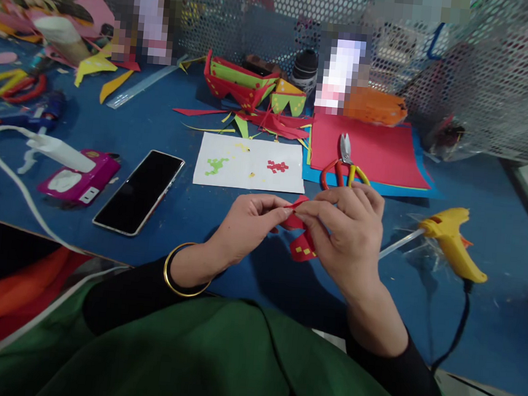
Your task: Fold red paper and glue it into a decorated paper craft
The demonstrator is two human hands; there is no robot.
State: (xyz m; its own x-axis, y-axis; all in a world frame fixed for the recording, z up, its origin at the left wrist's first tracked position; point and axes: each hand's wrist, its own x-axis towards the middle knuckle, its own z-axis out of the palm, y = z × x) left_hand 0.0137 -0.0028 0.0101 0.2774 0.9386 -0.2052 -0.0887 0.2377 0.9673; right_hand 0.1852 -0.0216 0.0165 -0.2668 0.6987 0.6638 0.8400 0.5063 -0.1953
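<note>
Between both hands is a red paper piece (303, 248) with small yellow squares on its lower part, held just above the blue table. My left hand (255, 225) pinches its left edge between thumb and fingers. My right hand (347, 230) grips the same paper from the right, and its fingers hide part of it. Just beyond the hands lies a white sheet (247, 178) bearing small green, red and yellow paper bits. Scissors (345, 156) with red and yellow handles rest on red paper sheets (379, 149), close behind my right hand.
A yellow glue gun (454, 239) lies at the right with its cord running off the front edge. On the left are a phone (139, 193), a purple power socket (81, 176) and a white cable. Paper masks (241, 82) and scraps lie before the mesh wall.
</note>
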